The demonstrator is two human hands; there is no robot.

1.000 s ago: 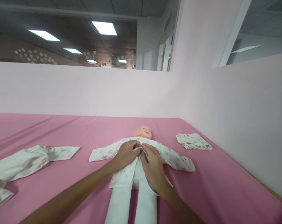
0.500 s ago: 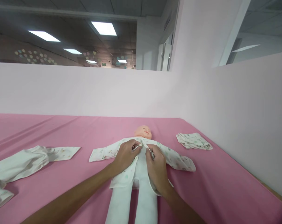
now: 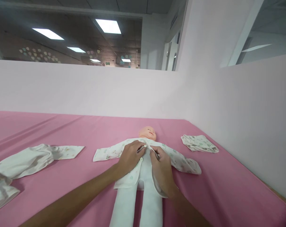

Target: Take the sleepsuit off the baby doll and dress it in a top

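Here my left hand [image 3: 130,156] and right hand [image 3: 162,170] each pinch an edge of the printed jacket [image 3: 133,171] on the doll [image 3: 143,170], which lies face up mid-way across the pink cloth [image 3: 86,132].

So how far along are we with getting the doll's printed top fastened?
Done: the doll lies on its back on the pink table, arms in the sleeves of the printed top, white legs covered. In hand: the left hand and right hand each pinch a front edge near the collar. Left: the front still gapes open below the hands. Other garments lie untouched at the sides.
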